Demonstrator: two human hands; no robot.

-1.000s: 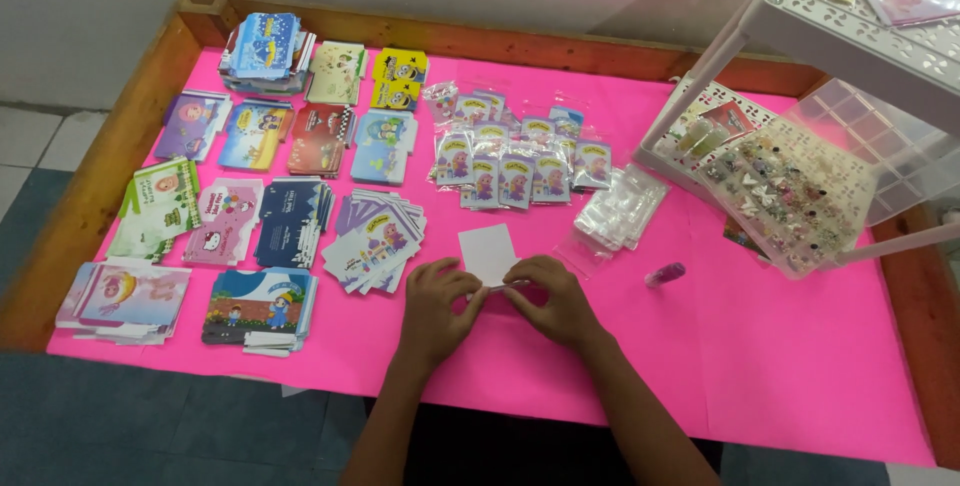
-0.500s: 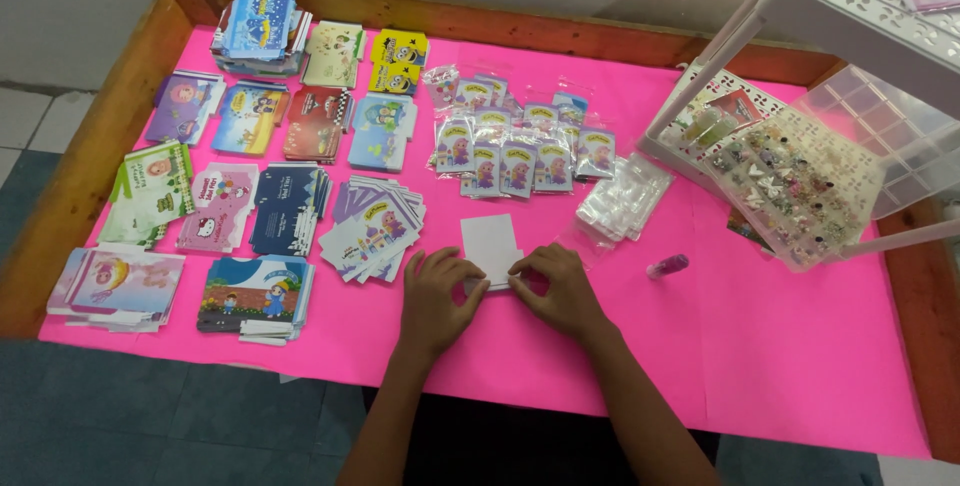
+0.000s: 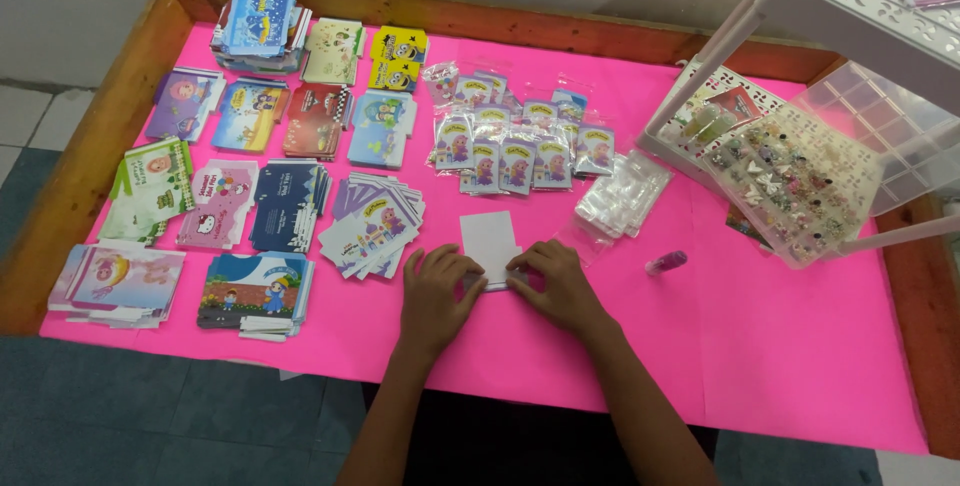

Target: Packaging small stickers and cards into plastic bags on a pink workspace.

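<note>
Left hand point(image 3: 437, 286), right hand point(image 3: 552, 281) (fingertips together)

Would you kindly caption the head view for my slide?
Both hands, left hand and right hand, press a white card on a pink table.

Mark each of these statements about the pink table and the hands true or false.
1. Both hands rest on the white card. True: left hand and right hand press its near end.
2. The table cover is blue. False: it is pink.
3. A small purple tube lies right of the right hand. True.
4. The clear bags are in the left hand. False: they lie on the cover, apart from both hands.
5. The compartment box sits at the table's left end. False: it is at the right.
</note>
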